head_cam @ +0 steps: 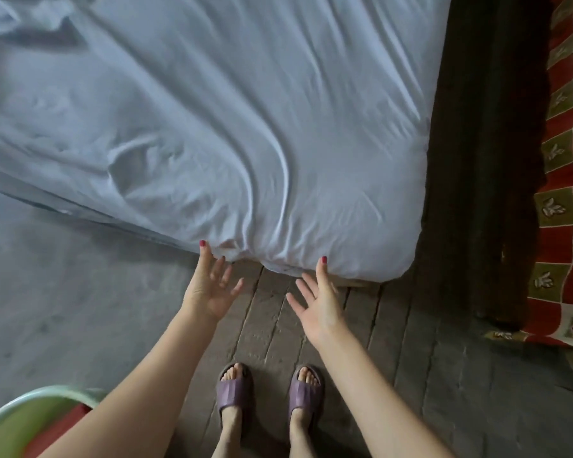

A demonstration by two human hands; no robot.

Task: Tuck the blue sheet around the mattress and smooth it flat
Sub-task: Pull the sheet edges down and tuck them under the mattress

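Both arms reach forward and down from the bottom of the view, palms turned up and inward. The left hand (pixel 212 285) has its fingers (pixel 227 276) spread apart and relaxed, gripping nothing, with the thumb tip touching the lower edge of the blue sheet (pixel 212 110). The right hand (pixel 318 302) is likewise splayed, its fingers loose and apart, thumb tip against the sheet's hem; whether either thumb presses or merely brushes the cloth is hard to tell. Just beyond the fingertips the sheet covers the mattress (pixel 361 259), bunched into a small gathered fold between the two thumbs. Farther from the fingers, long creases fan away across the sheet, and a rumpled hollow lies beyond the left hand. To the right of the right hand the sheet wraps a rounded mattress corner. Below the wrists, two feet in purple slippers (pixel 234 391) stand on the floor (pixel 394 325).
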